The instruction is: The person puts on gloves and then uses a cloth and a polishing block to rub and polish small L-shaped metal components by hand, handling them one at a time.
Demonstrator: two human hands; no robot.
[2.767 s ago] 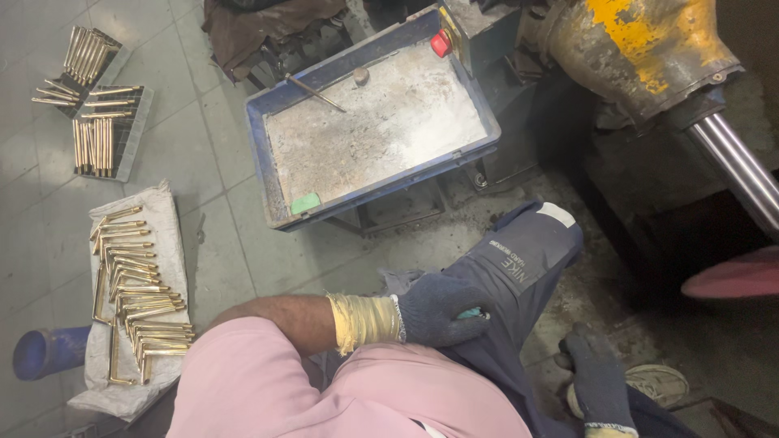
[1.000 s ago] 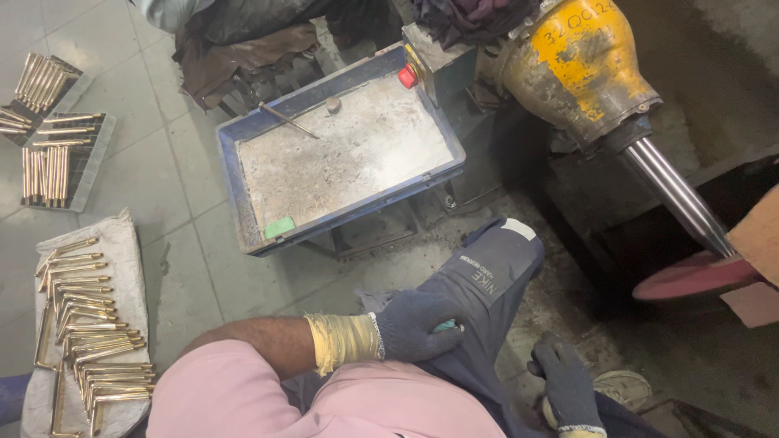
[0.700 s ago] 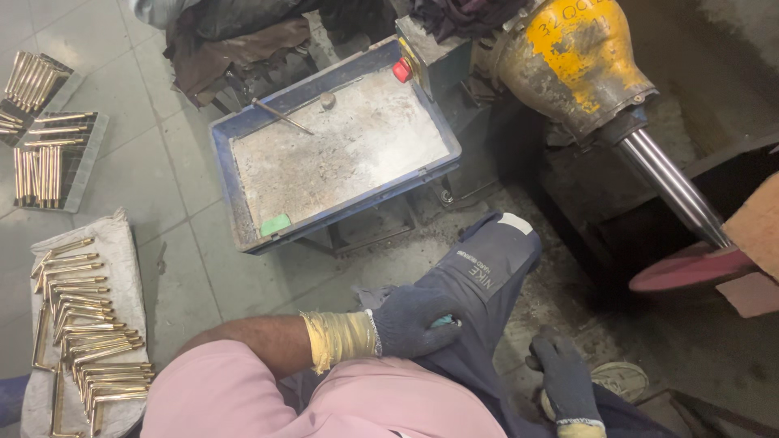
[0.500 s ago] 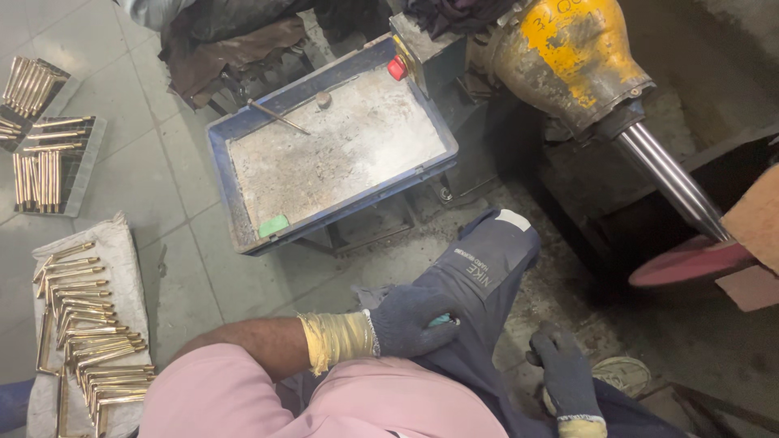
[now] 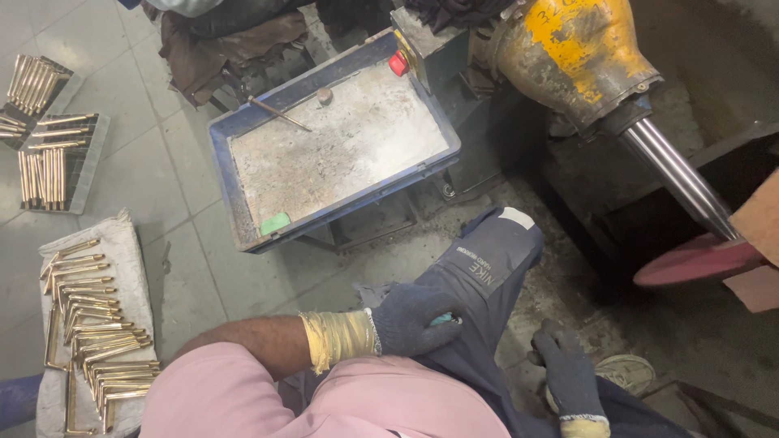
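Left hand (image 5: 414,319) gloved, fingers curled shut around a small teal object (image 5: 442,319), resting on the raised knee (image 5: 487,268). Right hand (image 5: 565,373) gloved, low beside the shoe (image 5: 625,373), fingers loosely bent, holding nothing visible. Blue tray (image 5: 235,186) ahead on the floor; brass rods (image 5: 89,324) on cloth at left.

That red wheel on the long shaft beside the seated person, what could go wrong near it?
The red wheel sits close to the knee and the gloved right hand; if it spins, cloth or glove could catch. The left hand holds a small green thing against the thigh, which might slip. The brass rods on the floor cloth lie beside the person and could be stepped on.
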